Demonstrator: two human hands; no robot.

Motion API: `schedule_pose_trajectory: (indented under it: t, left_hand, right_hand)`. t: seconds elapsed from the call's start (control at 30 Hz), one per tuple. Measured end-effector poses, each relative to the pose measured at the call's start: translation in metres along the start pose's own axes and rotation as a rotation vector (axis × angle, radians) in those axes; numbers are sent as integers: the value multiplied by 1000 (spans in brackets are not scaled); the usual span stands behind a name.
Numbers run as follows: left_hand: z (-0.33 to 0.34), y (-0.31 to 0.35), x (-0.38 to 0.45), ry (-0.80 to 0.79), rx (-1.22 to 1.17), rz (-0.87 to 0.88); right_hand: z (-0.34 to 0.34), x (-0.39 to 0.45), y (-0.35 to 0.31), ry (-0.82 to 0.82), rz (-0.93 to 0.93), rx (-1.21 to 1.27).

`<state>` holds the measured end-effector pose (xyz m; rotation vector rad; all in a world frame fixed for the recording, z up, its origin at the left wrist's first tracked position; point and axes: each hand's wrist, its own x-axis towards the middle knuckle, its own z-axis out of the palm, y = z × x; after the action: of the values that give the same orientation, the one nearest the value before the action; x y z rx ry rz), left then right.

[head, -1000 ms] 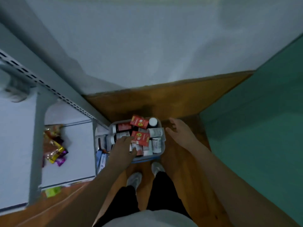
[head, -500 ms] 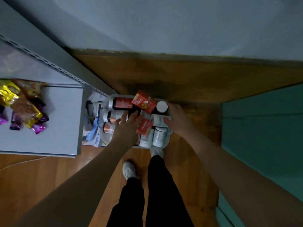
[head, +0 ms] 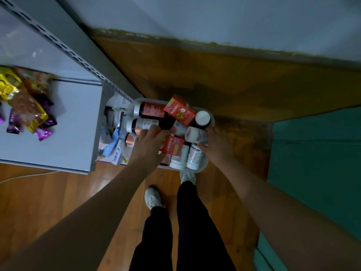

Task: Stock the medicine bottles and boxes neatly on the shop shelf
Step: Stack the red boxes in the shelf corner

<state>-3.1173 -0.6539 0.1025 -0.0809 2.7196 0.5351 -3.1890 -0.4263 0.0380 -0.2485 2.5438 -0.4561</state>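
Down on the floor, both hands in the bin (head: 203, 167) of medicine

Left hand (head: 147, 146) reaches over bottles, grasp unclear; right hand (head: 217, 145) grasps a white bottle (head: 195, 134) at 10 o'clock, lying crosswise

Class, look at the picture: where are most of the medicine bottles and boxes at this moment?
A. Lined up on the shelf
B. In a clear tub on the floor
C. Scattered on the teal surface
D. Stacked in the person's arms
B: the bottles and red boxes lie jumbled in the clear tub on the wooden floor, both hands reaching into it.
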Motion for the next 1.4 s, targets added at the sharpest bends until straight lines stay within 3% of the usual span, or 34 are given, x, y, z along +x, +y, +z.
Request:
schedule_pose_trajectory:
  t: [0.27, 0.53, 0.67, 0.97, 1.2, 1.4]
  left_hand:
    - [-7, -4, -28, 131, -227, -188]
    - [-47, 20, -88, 229, -579, -458]
    - [-84, 34, -133, 338, -693, -487]
    - [-142, 11, -287, 452, -969, -362]
    - [-157, -44, -440, 731, -1189, -474]
    - [-176, -92, -541, 983, -1305, -526]
  right_hand:
    - [-15, 10, 13, -15, -119, -85]
    - [-49, -37, -16, 67, -101, 281]
    - [-80, -87, -68, 141, -188, 411]
    - [-132, -238, -230, 286, -506, 609]
    - [-99, -340, -357, 168, -750, 694]
    - [-56, -406, -452, 13, -942, 615]
